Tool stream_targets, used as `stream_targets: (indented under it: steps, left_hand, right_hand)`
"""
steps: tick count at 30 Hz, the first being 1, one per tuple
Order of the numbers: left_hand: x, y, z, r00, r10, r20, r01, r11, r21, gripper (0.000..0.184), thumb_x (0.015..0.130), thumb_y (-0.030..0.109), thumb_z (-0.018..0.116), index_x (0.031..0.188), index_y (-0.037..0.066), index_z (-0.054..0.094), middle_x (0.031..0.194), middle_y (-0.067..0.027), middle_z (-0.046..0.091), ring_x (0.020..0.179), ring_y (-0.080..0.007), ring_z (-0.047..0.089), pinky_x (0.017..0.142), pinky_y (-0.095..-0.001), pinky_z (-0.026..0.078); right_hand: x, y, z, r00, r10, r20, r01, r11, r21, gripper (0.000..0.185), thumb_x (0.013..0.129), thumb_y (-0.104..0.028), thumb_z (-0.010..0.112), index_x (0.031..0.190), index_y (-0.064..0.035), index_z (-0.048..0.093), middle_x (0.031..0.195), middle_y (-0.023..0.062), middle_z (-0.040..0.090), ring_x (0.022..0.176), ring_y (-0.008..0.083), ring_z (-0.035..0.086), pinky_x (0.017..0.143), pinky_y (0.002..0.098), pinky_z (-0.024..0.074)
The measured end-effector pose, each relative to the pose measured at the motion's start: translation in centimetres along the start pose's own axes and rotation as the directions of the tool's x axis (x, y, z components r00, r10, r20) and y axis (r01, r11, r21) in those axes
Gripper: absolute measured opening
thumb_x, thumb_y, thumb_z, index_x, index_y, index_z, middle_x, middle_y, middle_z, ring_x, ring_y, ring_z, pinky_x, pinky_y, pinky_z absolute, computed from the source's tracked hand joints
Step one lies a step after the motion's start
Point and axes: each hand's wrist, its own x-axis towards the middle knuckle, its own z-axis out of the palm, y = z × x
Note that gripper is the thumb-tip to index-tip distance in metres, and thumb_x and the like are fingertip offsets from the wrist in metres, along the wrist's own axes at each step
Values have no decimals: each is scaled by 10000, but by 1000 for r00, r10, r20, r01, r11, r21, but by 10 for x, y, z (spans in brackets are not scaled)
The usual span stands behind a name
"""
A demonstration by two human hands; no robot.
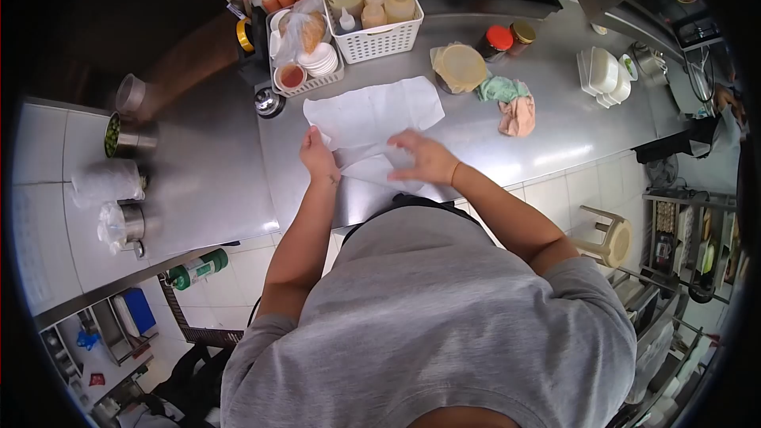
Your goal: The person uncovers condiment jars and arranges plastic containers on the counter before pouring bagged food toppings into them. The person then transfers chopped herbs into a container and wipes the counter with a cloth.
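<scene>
A wide sheet of white paper (372, 110) lies on the steel counter in front of me. Nearer my body is a smaller, folded-looking piece of white paper (369, 168). My left hand (319, 155) is closed at the left edge of the paper, pinching its corner between thumb and fingers. My right hand (422, 160), slightly blurred, hovers at the right side of the smaller piece with its fingers apart and nothing in them.
Behind the paper stand a white basket of bottles (382, 41) and a tray with small lids (320, 78). To the right are a lidded container (460, 68), crumpled cloths (517, 114), jars (498, 41) and plastic boxes (600, 71). Metal pots (136, 141) stand left.
</scene>
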Motion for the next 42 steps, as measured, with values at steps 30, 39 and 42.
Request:
stream_targets:
  steps: [30,39,42]
  left_hand:
    - [-143,90,83,804,-230,549,274,962,1,339,931,222,571,1213,37,541,1109,-42,603,1005,-128,553,888,-278,430]
    - [-138,97,90,895,-330,299,351,936,-18,267,844,192,692,1028,29,588,1010,-62,630,954,-133,579,847,-292,443]
    - [-134,93,88,883,-299,361,313,950,21,257,829,147,698,1031,28,592,1002,-59,637,929,-142,589,822,-293,454]
  right_hand:
    - [8,-67,-17,857,437,-274,-122,689,714,249,770,-215,741,873,-30,610,818,64,621,735,110,563,668,236,463]
    - [8,-61,-11,888,310,-339,-147,891,430,352,743,-288,760,896,-3,621,785,83,630,711,167,589,671,291,482]
    - [9,-68,-16,899,331,-288,-214,904,371,361,744,-293,757,903,0,621,775,84,627,700,163,586,660,291,480]
